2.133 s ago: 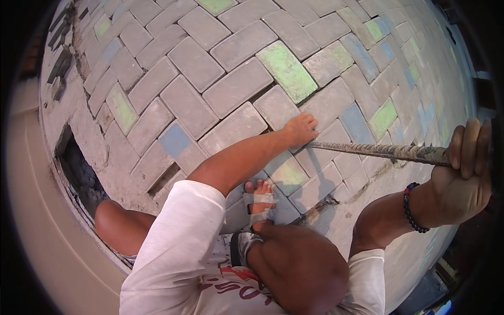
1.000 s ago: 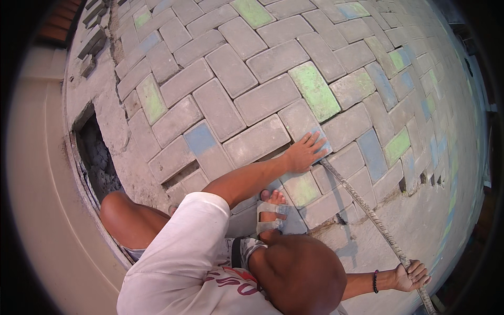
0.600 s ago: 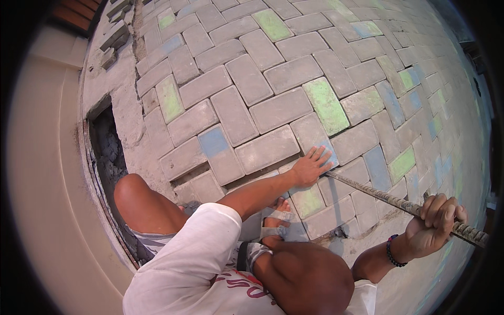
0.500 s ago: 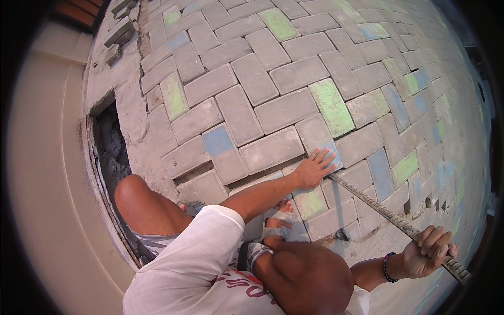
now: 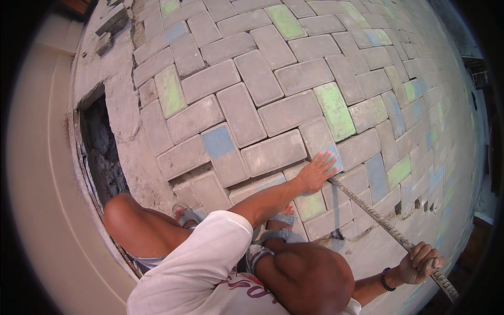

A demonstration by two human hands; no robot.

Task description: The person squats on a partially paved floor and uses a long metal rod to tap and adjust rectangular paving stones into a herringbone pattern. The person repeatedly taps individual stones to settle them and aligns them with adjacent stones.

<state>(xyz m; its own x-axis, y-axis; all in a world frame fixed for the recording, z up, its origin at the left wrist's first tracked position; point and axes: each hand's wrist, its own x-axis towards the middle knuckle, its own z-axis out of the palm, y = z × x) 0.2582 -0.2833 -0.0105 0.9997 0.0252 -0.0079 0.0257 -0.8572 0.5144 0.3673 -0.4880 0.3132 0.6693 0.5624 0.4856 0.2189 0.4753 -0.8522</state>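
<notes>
My left hand (image 5: pixel 317 173) lies flat, fingers spread, on the blue-marked end of a grey paving block (image 5: pixel 318 137). My right hand (image 5: pixel 420 264) is wrapped round a ribbed steel bar (image 5: pixel 374 214) at the lower right, near its outer end. The bar slants up to the left, and its far tip meets the block's near edge, close beside my left hand. Whether the tip sits in the joint or under the block is hidden. Just left of that block, a long grey paver (image 5: pixel 274 153) stands higher than the row nearer me.
Interlocking pavers, some painted green (image 5: pixel 334 111) or blue, spread out ahead. A rectangular pit (image 5: pixel 102 147) opens at left beside a beige wall (image 5: pixel 39 157). Loose block pieces (image 5: pixel 112 21) lie at the far left. My sandalled feet (image 5: pixel 281 223) rest on the pavers.
My right hand has shifted left and slightly downward with the bar's outer end, so the bar slopes more steeply. The left hand stays on the same block. The whole view has shifted a little.
</notes>
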